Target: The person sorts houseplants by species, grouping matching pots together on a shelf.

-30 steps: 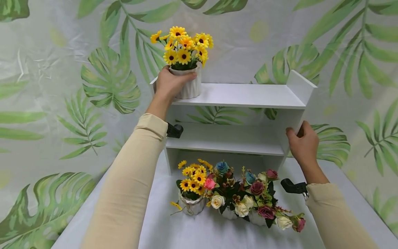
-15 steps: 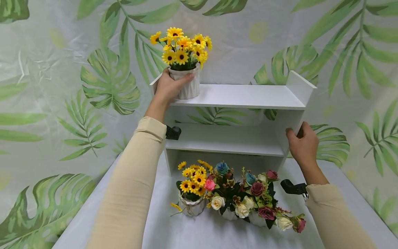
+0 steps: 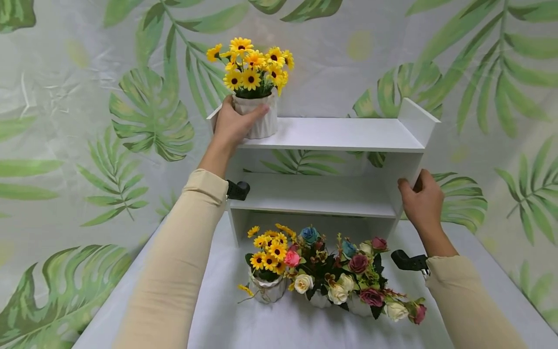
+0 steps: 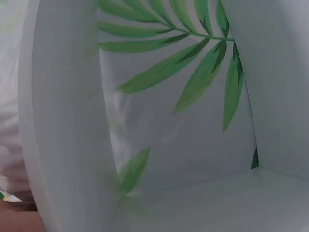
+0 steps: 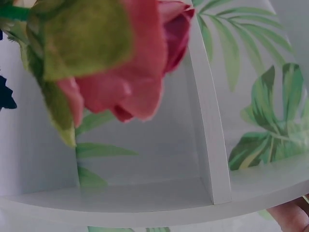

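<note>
My left hand (image 3: 233, 125) has its fingers curled round the white ribbed pot of sunflowers (image 3: 257, 116), which stands at the left end of the white shelf unit's (image 3: 340, 135) top board. My right hand (image 3: 420, 201) grips the unit's right side panel. More potted flowers (image 3: 331, 274) crowd the worktop (image 3: 279, 325) below.

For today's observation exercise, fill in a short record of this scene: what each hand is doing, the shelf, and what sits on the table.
left hand: grips the white ribbed pot of sunflowers, which sits at the left end of the top shelf
right hand: holds the right side panel of the white shelf unit
middle shelf: bare
table: sunflower pot and rose pots in front of the unit
</note>
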`<state>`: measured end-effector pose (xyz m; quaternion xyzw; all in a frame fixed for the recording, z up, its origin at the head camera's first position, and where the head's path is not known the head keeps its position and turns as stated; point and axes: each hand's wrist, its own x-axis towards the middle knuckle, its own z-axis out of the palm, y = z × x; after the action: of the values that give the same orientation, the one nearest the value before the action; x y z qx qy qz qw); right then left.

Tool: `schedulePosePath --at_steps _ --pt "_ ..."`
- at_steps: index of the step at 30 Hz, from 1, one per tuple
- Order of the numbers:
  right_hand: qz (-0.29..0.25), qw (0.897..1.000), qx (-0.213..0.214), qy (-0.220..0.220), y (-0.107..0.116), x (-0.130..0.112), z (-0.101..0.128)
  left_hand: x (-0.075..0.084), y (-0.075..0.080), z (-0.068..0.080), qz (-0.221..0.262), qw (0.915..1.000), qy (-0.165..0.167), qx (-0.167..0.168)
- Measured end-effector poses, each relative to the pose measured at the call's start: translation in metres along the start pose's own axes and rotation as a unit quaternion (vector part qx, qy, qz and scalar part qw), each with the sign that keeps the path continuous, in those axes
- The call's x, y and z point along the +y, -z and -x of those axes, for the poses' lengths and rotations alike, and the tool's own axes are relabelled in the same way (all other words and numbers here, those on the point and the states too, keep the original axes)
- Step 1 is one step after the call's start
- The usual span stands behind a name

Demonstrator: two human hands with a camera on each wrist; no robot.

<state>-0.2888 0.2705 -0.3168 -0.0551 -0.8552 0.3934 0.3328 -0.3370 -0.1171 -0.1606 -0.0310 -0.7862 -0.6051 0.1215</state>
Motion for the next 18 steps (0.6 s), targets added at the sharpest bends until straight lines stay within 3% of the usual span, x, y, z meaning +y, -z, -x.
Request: schedulePosePath --at_steps 4,6,9,12,13,15,18 --pt "0.002 1.0 0.003 0.001 0.0 -0.001 0.0 -0.007 0.001 0.012 -0.074 0.9958 -0.051 0.016" --pt "0.001 1.0 0.006 0.003 -0.001 0.0 -0.001 -0.014 -0.001 0.022 -0.109 0.9876 -0.105 0.041" --pt "0.0 1.0 0.007 0.003 -0.003 0.001 -0.001 -0.032 -0.003 0.042 -0.119 0.9662 -0.207 0.097" --pt "-0.002 1.0 0.003 0.0 -0.004 0.002 0.0 -0.055 -0.002 0.069 -0.115 0.9358 -0.305 0.134" --pt "-0.002 1.0 0.003 0.0 -0.004 0.002 0.0 -0.063 -0.002 0.078 -0.112 0.928 -0.33 0.132" --pt "-0.002 1.0 0.004 -0.002 -0.004 0.002 0.0 -0.082 -0.001 0.096 -0.115 0.921 -0.354 0.115" --pt "-0.001 1.0 0.009 -0.001 -0.004 0.001 0.0 -0.111 0.002 0.119 -0.125 0.9251 -0.351 0.074"
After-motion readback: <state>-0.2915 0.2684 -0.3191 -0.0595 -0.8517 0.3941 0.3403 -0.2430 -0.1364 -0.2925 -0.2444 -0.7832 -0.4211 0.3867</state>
